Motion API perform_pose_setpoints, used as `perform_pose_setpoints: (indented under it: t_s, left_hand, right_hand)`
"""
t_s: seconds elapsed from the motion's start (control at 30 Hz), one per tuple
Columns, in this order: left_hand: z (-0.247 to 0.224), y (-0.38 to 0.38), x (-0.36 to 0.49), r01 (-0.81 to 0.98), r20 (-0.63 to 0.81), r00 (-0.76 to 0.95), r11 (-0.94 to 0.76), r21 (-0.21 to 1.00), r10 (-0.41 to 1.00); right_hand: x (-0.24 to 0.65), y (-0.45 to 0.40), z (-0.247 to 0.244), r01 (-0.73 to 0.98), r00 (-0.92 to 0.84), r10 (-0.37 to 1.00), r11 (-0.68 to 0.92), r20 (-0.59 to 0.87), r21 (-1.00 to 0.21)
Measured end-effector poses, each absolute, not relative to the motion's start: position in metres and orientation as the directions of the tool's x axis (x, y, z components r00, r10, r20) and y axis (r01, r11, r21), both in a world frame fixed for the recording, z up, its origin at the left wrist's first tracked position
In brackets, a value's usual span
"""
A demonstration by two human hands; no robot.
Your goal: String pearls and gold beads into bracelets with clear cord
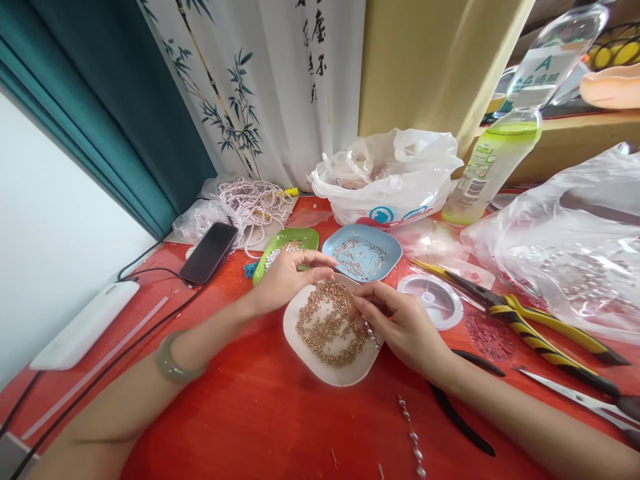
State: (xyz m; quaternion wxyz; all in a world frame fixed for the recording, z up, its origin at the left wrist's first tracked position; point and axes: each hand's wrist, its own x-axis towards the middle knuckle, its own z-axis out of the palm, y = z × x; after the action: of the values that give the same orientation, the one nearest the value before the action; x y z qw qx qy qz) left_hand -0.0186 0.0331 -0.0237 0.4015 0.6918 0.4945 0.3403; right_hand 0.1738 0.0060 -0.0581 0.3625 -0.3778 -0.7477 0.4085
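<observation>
A white dish (345, 377) of small gold beads (320, 313) stands on the red table. My left hand (290, 277) is over its far left rim, fingers stretched out and nothing visible between them. Above the dish's right side, my right hand (400, 320) is closed in a pinch on a strand of silvery beads (369, 331), which hangs over the gold ones. Its fingertips are partly hidden. Behind the dish are a blue plate (390, 248) with small metal pins and a green plate (309, 238) with beads. Another beaded strand (415, 437) lies at the front.
Pliers (520, 320), scissors (575, 397), a black-handled tool (460, 420) and a white spool (433, 300) lie right. Plastic bags (390, 193), a bottle (495, 167) and pearl strands (250, 200) stand behind. A phone (209, 252), cable (120, 367) and white power bank (85, 327) are left.
</observation>
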Motion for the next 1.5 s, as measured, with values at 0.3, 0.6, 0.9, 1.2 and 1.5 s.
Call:
perform_pose_setpoints:
  t_s: [0.3,0.6,0.9,1.2,1.5]
  left_hand:
    - [-0.022,0.066,-0.058,0.625,0.223,0.117,-0.246,0.741,0.968]
    - [-0.056,0.084,-0.074,0.897,0.300,0.208,-0.304,0.321,0.931]
    - [-0.057,0.081,-0.070,0.879,0.361,0.226,-0.349,0.326,0.905]
    - [-0.035,0.046,-0.026,0.380,0.163,0.286,-0.268,0.885,0.944]
    - [-0.033,0.032,-0.014,0.272,0.141,0.329,-0.237,0.933,0.934]
  right_hand:
    - [0.173,0.008,-0.060,0.277,-0.432,0.882,0.330,0.190,-0.902]
    - [0.174,0.008,-0.059,0.272,-0.442,0.866,0.377,0.233,-0.886]
    - [0.173,0.007,-0.058,0.266,-0.437,0.868,0.376,0.237,-0.887]
    - [0.174,0.007,-0.058,0.249,-0.436,0.871,0.358,0.226,-0.900]
    - [0.173,0.006,-0.057,0.280,-0.415,0.877,0.377,0.243,-0.883]
